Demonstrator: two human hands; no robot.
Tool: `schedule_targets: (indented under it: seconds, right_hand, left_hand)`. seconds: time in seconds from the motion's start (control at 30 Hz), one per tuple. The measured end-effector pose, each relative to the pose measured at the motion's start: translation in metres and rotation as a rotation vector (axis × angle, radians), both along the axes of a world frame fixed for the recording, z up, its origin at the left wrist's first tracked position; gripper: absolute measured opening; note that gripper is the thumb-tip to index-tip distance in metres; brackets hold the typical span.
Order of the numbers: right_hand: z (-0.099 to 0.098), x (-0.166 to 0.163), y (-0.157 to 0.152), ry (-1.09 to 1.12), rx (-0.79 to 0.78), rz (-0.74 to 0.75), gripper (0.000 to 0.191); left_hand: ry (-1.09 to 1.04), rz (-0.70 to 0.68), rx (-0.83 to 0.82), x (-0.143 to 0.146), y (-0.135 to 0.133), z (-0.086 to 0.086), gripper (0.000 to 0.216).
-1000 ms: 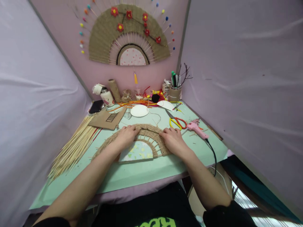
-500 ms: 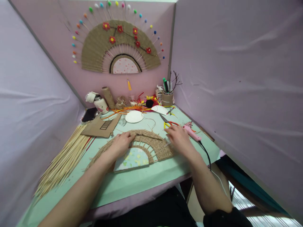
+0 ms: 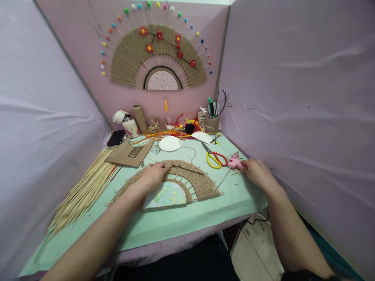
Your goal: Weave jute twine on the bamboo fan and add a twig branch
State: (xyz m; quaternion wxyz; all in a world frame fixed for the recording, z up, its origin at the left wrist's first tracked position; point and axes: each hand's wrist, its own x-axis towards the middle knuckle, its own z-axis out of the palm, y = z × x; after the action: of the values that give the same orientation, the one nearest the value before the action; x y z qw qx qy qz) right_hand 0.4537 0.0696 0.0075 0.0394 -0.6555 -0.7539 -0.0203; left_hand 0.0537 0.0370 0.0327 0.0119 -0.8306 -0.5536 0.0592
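A half-round woven twine fan (image 3: 193, 177) with stick ribs and a pale patterned paper centre lies flat on the mint green table (image 3: 175, 222). My left hand (image 3: 154, 175) rests on its upper left part, fingers curled down onto the weave. My right hand (image 3: 258, 171) is out at the table's right edge, closed around the pink glue gun (image 3: 236, 162), whose nozzle end shows left of my fingers.
Yellow-and-red scissors (image 3: 215, 158) lie between the fan and the glue gun. A bundle of bamboo sticks (image 3: 84, 191) lies at left beside cardboard (image 3: 129, 153). White paper pieces (image 3: 170, 143), twine, a can and a pen cup (image 3: 211, 123) line the back. A finished fan (image 3: 159, 56) hangs on the wall.
My right hand left the fan's right side and moved right to the pink glue gun, closing on it. My left hand stayed on the fan.
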Motion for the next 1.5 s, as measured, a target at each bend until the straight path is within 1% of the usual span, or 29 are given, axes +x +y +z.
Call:
schedule_targets:
  seconds: [0.13, 0.27, 0.33, 0.4, 0.47, 0.53, 0.63, 0.7, 0.8, 0.9, 1.0, 1.07, 1.13, 1.2, 1.27, 1.37, 1.43, 1.5]
  right_hand:
    - [-0.005, 0.011, 0.004, 0.035, 0.07, 0.07, 0.034]
    - [-0.015, 0.018, 0.002, 0.052, 0.102, 0.06, 0.035]
    - [-0.012, 0.016, -0.002, 0.059, 0.126, 0.055, 0.034]
    - [0.0, 0.008, -0.011, 0.081, 0.199, 0.076, 0.032]
    - [0.018, -0.009, -0.024, 0.141, 0.301, 0.113, 0.033]
    - [0.039, -0.033, -0.036, 0.233, 0.352, 0.164, 0.033]
    - [0.06, -0.075, -0.047, 0.325, 0.323, 0.318, 0.032]
    - [0.065, -0.101, -0.046, 0.33, 0.297, 0.383, 0.03]
    - [0.059, -0.135, -0.036, 0.305, 0.202, 0.432, 0.029]
    - [0.051, -0.16, -0.024, 0.269, 0.086, 0.466, 0.028]
    - [0.047, -0.176, -0.011, 0.27, 0.057, 0.437, 0.029]
    - [0.044, -0.181, -0.004, 0.284, 0.073, 0.371, 0.03]
    - [0.041, -0.182, 0.001, 0.305, 0.081, 0.309, 0.029]
    - [0.035, -0.179, 0.005, 0.318, 0.063, 0.267, 0.027]
    - [0.029, -0.176, 0.006, 0.314, 0.02, 0.239, 0.024]
    - [0.021, -0.173, 0.007, 0.323, -0.019, 0.216, 0.02]
    - [0.018, -0.172, 0.008, 0.377, 0.024, 0.194, 0.023]
    - [0.017, -0.172, 0.009, 0.472, 0.122, 0.142, 0.036]
  left_hand:
    - [-0.029, 0.002, 0.009, -0.001, 0.0, -0.003, 0.039]
    - [-0.036, 0.014, 0.009, 0.0, -0.001, -0.004, 0.039]
    - [-0.024, 0.016, 0.013, 0.0, -0.002, -0.003, 0.038]
    - [-0.011, 0.017, 0.018, 0.001, -0.003, -0.002, 0.037]
    - [-0.002, 0.013, 0.022, 0.002, -0.003, -0.001, 0.036]
    - [0.002, 0.009, 0.025, 0.001, -0.003, -0.001, 0.036]
    - [-0.006, 0.013, 0.021, 0.001, -0.002, -0.004, 0.036]
    - [-0.021, 0.024, 0.02, 0.002, -0.003, -0.004, 0.038]
    - [-0.077, 0.04, 0.039, 0.001, -0.006, -0.001, 0.041]
    - [-0.193, 0.099, 0.153, -0.01, -0.013, 0.007, 0.043]
    - [-0.298, 0.261, 0.282, -0.033, -0.024, 0.014, 0.044]
    - [-0.322, 0.378, 0.311, -0.053, -0.033, 0.015, 0.043]
    - [-0.327, 0.474, 0.312, -0.071, -0.042, 0.013, 0.042]
    - [-0.332, 0.54, 0.304, -0.085, -0.049, 0.007, 0.041]
    - [-0.344, 0.576, 0.311, -0.093, -0.055, 0.0, 0.039]
    - [-0.415, 0.58, 0.36, -0.096, -0.061, -0.011, 0.033]
    - [-0.501, 0.58, 0.407, -0.095, -0.063, -0.016, 0.027]
    - [-0.59, 0.597, 0.468, -0.095, -0.064, -0.018, 0.022]
